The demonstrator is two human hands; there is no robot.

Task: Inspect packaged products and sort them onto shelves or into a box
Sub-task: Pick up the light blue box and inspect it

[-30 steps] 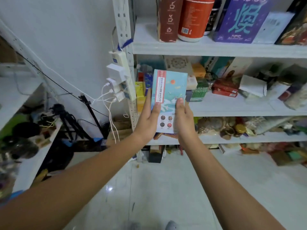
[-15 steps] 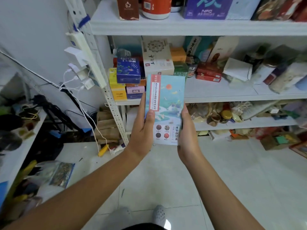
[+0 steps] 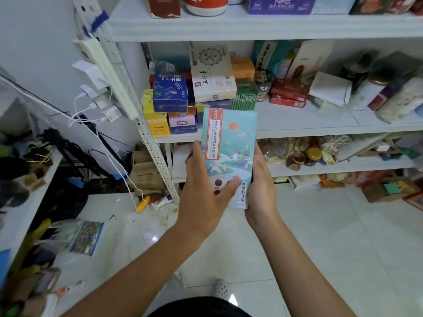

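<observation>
Before the middle shelf (image 3: 309,130), you hold the teal tea box (image 3: 229,152) upright, left hand (image 3: 203,197) and right hand (image 3: 261,193) each gripping a side edge; loosen either while turning it and it could fall.

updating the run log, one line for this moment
stage: inspect | left hand: grips teal box | right hand: grips teal box | placed: no
</observation>
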